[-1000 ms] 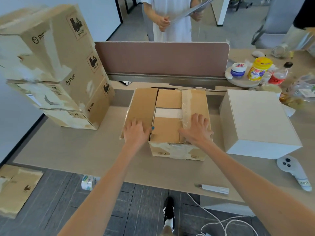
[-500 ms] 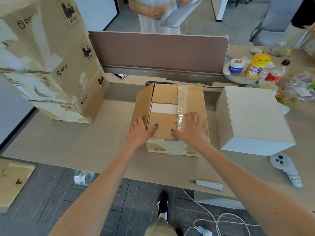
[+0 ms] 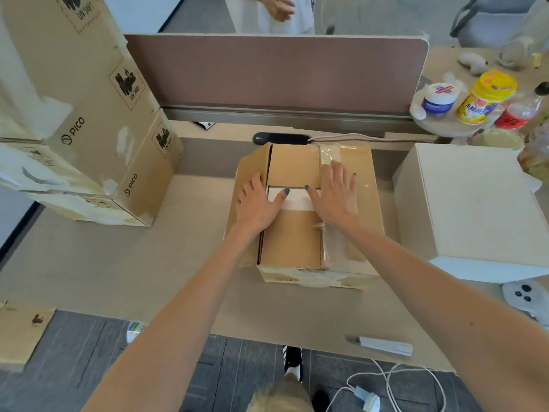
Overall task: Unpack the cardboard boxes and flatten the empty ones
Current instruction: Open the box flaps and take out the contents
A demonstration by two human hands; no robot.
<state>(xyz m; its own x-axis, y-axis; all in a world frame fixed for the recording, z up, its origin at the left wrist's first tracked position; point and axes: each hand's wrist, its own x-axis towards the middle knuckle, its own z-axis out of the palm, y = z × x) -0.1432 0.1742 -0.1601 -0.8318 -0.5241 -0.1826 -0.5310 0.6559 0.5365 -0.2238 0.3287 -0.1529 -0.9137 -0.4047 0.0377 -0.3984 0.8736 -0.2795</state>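
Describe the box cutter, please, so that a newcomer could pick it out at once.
Start at the long beige desk and find the big white box on its right side. Come toward the desk's near edge from there: the box cutter lies flat right at that edge. It is a slim, pale grey bar, unlike the rounded white controller beside the box.

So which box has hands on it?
The small brown cardboard box in the middle: left hand and right hand lie flat on its flaps. The stacked PICO-printed cartons and plain white box sit untouched.
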